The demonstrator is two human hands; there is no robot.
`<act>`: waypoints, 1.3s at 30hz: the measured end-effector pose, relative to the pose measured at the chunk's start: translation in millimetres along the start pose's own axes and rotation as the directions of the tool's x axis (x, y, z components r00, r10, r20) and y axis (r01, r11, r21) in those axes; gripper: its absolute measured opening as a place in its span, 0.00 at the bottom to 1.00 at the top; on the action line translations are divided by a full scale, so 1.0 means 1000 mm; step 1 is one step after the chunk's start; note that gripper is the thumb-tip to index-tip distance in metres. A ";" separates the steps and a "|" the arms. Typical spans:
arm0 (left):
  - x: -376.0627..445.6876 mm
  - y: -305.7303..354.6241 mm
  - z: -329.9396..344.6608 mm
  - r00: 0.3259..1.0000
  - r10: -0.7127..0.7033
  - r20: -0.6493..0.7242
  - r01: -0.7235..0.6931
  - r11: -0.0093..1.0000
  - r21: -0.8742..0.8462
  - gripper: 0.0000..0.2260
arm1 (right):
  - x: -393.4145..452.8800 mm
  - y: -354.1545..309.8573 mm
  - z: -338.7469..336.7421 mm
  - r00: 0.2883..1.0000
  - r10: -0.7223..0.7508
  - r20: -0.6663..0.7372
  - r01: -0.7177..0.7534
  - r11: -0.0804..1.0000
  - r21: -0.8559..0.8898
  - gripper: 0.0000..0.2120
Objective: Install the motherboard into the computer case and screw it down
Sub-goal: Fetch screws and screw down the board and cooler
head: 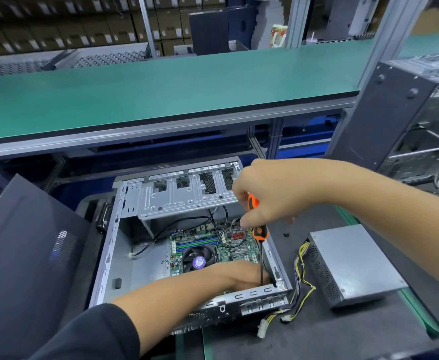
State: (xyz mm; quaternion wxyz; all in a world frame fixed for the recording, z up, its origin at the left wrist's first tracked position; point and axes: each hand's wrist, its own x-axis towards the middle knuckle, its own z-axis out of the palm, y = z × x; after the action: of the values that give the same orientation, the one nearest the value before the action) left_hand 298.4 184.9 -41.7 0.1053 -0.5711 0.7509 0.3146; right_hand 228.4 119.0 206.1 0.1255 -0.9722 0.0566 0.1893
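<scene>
Driving screw, near-right corner. Motherboard [213, 252] flat in case [104, 266]. Right hand [270, 193] clenched round screwdriver [257, 229]. Left hand [241, 278] on board by tip; finger state cannot tell, maybe steadying screw. Board stiff, light, fragile: hold edges only.

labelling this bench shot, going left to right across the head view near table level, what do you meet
Dark side panel → open computer case → motherboard → screwdriver gripped by the right hand → power supply.
</scene>
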 end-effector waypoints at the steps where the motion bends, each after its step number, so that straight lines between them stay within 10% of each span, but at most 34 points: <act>1: -0.004 0.002 -0.007 0.999 0.033 0.004 -0.033 0.999 -0.003 0.09 | 0.001 0.002 -0.003 0.999 0.005 -0.045 -0.002 0.998 0.060 0.14; 12: -0.039 -0.019 -0.051 0.978 0.007 -0.208 -0.070 0.953 -0.296 0.12 | 0.042 0.031 -0.024 0.781 0.231 -0.580 0.188 0.799 0.571 0.21; 24: -0.101 -0.073 -0.078 0.830 -0.260 -0.494 -0.124 0.777 -0.617 0.07 | 0.072 0.038 -0.062 0.442 0.363 -0.820 0.375 0.756 0.537 0.12; 32: -0.148 -0.114 -0.022 0.754 -0.543 -0.370 -0.050 0.514 -0.856 0.14 | 0.121 0.004 -0.035 0.482 0.270 -0.834 0.524 0.674 0.521 0.12; 37: -0.141 -0.136 0.022 0.489 -0.843 -0.225 0.268 0.391 -0.880 0.10 | 0.148 -0.006 -0.009 0.536 0.246 -0.808 0.532 0.645 0.549 0.12; 39: -0.139 -0.139 0.032 0.504 -0.842 -0.192 0.381 0.416 -0.826 0.10 | 0.158 -0.006 0.001 0.554 0.256 -0.792 0.511 0.647 0.566 0.13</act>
State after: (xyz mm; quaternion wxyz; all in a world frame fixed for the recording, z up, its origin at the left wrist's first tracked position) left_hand 466.0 293.3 -43.6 -0.2398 -0.8767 0.2797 0.3092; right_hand 375.1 115.5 146.3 0.4877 -0.7984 0.1008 -0.3383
